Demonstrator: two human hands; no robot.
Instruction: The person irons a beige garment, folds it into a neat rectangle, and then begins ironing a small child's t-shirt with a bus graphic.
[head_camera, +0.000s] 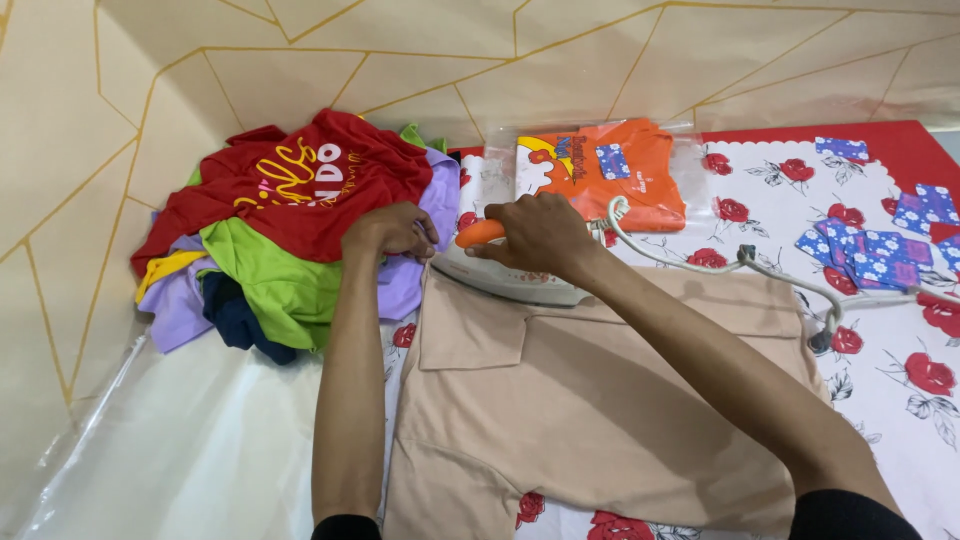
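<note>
Right hand (535, 235) clenched round orange-handled iron (505, 275), nose leftward at beige garment's (590, 400) top edge; left hand (392, 230) just beside, seemingly pinching that edge flat.

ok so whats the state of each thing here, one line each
iron: flat on the top edge of the beige garment, gripped by its orange handle
beige garment: spread flat
right hand: closed on the handle
left hand: pressing at the garment's corner
clothes pile: heaped, unfolded
orange shirt: folded, bagged
cord: slack, looping
</note>
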